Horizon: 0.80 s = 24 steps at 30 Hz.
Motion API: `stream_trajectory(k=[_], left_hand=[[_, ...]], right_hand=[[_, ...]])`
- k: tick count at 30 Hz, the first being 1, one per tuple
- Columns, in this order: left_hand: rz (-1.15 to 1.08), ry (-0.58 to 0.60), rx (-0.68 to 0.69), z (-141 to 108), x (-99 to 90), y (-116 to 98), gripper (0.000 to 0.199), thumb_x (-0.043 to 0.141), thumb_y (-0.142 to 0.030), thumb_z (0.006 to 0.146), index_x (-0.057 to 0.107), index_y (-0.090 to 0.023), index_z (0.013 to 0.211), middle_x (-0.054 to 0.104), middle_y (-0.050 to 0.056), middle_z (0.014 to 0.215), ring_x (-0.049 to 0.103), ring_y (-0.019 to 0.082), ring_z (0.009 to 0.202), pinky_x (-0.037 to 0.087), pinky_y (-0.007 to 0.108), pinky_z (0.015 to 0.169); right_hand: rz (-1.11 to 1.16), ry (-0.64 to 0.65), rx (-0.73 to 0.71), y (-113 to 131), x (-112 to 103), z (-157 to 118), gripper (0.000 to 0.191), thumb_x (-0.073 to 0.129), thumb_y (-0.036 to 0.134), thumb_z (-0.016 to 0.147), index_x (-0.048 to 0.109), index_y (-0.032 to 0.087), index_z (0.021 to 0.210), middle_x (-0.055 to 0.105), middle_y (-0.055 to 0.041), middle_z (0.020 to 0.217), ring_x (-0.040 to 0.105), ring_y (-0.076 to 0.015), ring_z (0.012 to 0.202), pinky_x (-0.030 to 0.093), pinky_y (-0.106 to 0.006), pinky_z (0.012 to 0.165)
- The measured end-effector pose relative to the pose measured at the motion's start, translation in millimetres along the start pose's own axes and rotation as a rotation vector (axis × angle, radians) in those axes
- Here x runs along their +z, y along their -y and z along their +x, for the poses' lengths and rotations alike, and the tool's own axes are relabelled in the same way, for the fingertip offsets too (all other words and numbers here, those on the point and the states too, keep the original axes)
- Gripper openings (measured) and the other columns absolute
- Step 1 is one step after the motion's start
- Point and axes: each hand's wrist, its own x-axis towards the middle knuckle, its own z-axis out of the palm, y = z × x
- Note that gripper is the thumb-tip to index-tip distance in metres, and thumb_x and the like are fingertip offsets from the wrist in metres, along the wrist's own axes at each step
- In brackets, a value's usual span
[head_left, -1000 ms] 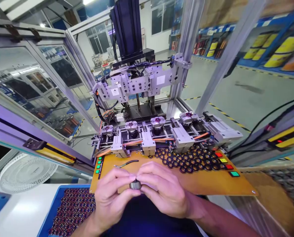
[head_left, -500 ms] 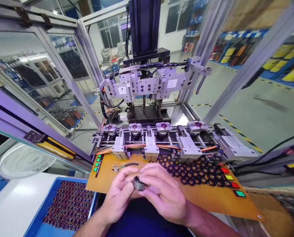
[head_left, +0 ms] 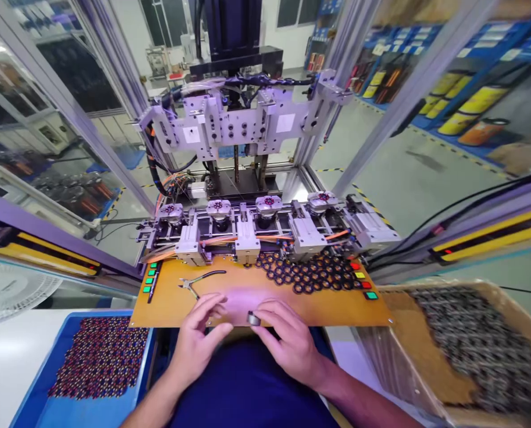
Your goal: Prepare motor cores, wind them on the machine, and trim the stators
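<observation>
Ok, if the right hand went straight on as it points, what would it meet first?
Led by the grey ring-like part it pinches, the right hand would probably meet the left hand first, just across the gap, though depth is unclear.

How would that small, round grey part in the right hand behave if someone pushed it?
The round grey part would probably roll if stood on edge, given its curved side. Its metallic sheen hints at stiffness; no bend shows where the right hand pinches it.
</observation>
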Motion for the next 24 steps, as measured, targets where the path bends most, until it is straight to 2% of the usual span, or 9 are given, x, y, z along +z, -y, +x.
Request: stream_trajectory(k=[2, 4, 7, 9, 13, 18, 21, 24], left_hand=[[0.021, -0.079, -0.162, -7.5, -8.1, 19.2, 0.047, 0.08, -0.041, 0.071, 0.072, -0.02, 0.113, 0.073, 0.009, 0.1, 0.068, 0.019, 0.083, 0.056, 0.034, 0.082], [0.052, -0.163, -0.294, -16.3, -17.7, 34.9, 0.05, 0.082, -0.048, 0.065, 0.074, -0.017, 0.105, 0.076, 0.009, 0.093, 0.069, 0.02, 0.08, 0.057, 0.034, 0.082], [0.083, -0.241, -0.385, -27.6, -27.8, 48.7, 0.049, 0.083, -0.052, 0.06, 0.076, -0.016, 0.092, 0.078, 0.008, 0.085, 0.071, 0.021, 0.078, 0.058, 0.035, 0.081], [0.086, -0.256, -0.408, -31.1, -29.7, 51.7, 0.049, 0.084, -0.053, 0.058, 0.076, -0.016, 0.089, 0.079, 0.009, 0.084, 0.072, 0.023, 0.078, 0.059, 0.036, 0.081], [0.082, -0.236, -0.42, -28.4, -27.4, 49.2, 0.051, 0.084, -0.055, 0.056, 0.077, -0.015, 0.087, 0.079, 0.009, 0.085, 0.073, 0.024, 0.08, 0.059, 0.037, 0.083], [0.068, -0.237, -0.415, -24.8, -30.8, 47.3, 0.05, 0.084, -0.053, 0.058, 0.076, -0.015, 0.091, 0.079, 0.009, 0.086, 0.073, 0.024, 0.081, 0.058, 0.038, 0.084], [0.05, -0.269, -0.418, -26.8, -34.0, 51.2, 0.05, 0.083, -0.053, 0.058, 0.075, -0.015, 0.089, 0.079, 0.009, 0.085, 0.073, 0.024, 0.081, 0.057, 0.038, 0.084], [0.02, -0.282, -0.413, -28.2, -34.0, 55.0, 0.049, 0.082, -0.052, 0.061, 0.076, -0.014, 0.091, 0.078, 0.009, 0.085, 0.072, 0.023, 0.08, 0.056, 0.037, 0.083]], right_hand=[[-0.149, -0.032, 0.015, -28.6, -5.8, -33.5, 0.016, 0.055, 0.008, 0.094, 0.065, 0.015, 0.104, 0.068, -0.0102, 0.089, 0.064, -0.0219, 0.086, 0.056, -0.038, 0.078], [-0.284, -0.034, 0.015, -54.0, -11.8, -65.0, 0.019, 0.054, 0.007, 0.094, 0.068, 0.014, 0.104, 0.07, -0.0123, 0.091, 0.065, -0.025, 0.09, 0.055, -0.042, 0.08], [-0.412, 0.051, 0.006, -76.6, -16.6, -97.4, 0.022, 0.053, 0.008, 0.094, 0.07, 0.015, 0.107, 0.072, -0.0115, 0.097, 0.066, -0.0267, 0.097, 0.054, -0.042, 0.081], [-0.463, 0.109, 0.002, -83.1, -16.4, -106.3, 0.025, 0.052, 0.009, 0.095, 0.069, 0.015, 0.112, 0.072, -0.0117, 0.106, 0.065, -0.0278, 0.105, 0.054, -0.043, 0.086], [-0.522, 0.158, 0.014, -92.4, -15.0, -102.3, 0.03, 0.048, 0.01, 0.097, 0.065, 0.012, 0.121, 0.068, -0.014, 0.12, 0.057, -0.0315, 0.122, 0.051, -0.047, 0.095], [-0.523, 0.111, 0.033, -90.7, -9.0, -84.8, 0.033, 0.051, 0.014, 0.096, 0.058, 0.005, 0.127, 0.062, -0.0239, 0.126, 0.052, -0.0379, 0.126, 0.048, -0.057, 0.096], [-0.416, 0.15, -0.033, -77.3, 18.2, -65.8, 0.044, 0.059, 0.023, 0.094, 0.052, 0.006, 0.133, 0.059, -0.0236, 0.13, 0.05, -0.0351, 0.128, 0.048, -0.054, 0.1], [-0.291, 0.245, -0.103, -65.6, 67.3, -37.4, 0.06, 0.068, 0.039, 0.087, 0.049, 0.009, 0.136, 0.053, -0.0225, 0.137, 0.045, -0.0334, 0.133, 0.046, -0.051, 0.104]])
